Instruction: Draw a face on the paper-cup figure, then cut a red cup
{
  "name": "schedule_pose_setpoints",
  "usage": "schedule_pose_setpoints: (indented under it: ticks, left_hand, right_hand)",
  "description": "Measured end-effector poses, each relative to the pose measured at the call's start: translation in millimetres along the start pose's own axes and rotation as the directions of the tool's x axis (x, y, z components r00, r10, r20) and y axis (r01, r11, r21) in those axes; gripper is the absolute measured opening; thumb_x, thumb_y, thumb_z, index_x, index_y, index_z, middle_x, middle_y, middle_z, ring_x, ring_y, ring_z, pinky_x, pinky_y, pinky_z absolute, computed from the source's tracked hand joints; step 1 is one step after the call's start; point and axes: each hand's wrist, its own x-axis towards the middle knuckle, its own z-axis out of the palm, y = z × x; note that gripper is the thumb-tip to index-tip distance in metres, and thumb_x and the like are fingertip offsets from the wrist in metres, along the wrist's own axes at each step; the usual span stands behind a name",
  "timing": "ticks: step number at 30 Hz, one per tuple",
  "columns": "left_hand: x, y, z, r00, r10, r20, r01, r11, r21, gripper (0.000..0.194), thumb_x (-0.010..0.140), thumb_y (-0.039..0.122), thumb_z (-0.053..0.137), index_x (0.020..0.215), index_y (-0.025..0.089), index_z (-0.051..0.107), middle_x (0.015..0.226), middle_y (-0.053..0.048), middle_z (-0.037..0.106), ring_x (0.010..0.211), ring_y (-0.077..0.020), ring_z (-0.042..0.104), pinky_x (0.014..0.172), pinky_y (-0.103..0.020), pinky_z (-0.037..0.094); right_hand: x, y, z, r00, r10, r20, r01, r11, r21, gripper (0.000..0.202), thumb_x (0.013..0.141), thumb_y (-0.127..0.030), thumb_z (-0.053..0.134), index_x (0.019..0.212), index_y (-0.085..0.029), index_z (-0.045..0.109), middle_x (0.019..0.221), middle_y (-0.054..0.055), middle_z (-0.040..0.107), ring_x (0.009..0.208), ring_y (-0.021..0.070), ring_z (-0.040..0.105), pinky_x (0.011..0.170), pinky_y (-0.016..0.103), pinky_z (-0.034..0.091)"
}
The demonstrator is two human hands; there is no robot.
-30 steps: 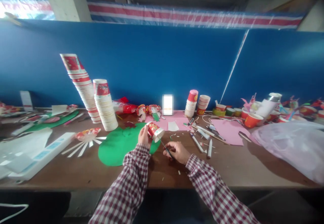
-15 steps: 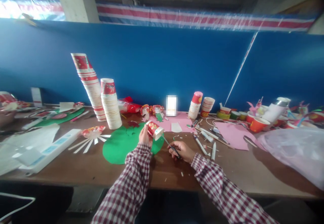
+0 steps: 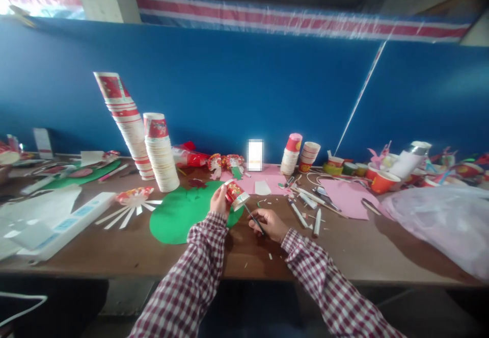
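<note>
A red patterned paper cup is tilted on its side in my left hand, its pale end turned toward my right. My right hand is closed around the handles of a pair of scissors. The blades reach up to the pale end of the cup; whether they are apart there is too small to tell. Under my left hand lies a green paper sheet with rounded edges. Left of it rests a cup cut into spread white strips.
Two tall paper cup stacks stand at the back left, with shorter stacks right of centre. Markers and pink paper lie to my right. A plastic bag fills the far right; a long white box lies left.
The camera view has shifted slightly, so the table things appear a little further left and higher. The cup has turned slightly in my left hand, and the scissors stay at its pale end.
</note>
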Motion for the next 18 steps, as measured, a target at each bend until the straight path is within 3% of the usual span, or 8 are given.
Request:
schedule_pose_setpoints:
  ticks: [18]
  left_hand:
    - [-5.3,-2.5,4.0,0.999,-0.020,0.026,0.021,1.000,-0.013,0.027,0.076,0.037,0.066,0.086,0.012,0.063,0.077,-0.007,0.067,0.066,-0.0161,0.065,0.066,-0.032,0.055]
  right_hand:
    - [-0.2,-1.7,1.3,1.000,0.008,-0.028,-0.007,1.000,0.016,0.035,0.066,-0.040,0.072,0.089,-0.016,0.061,0.060,-0.002,0.061,0.045,0.0082,0.053,0.043,0.020,0.044]
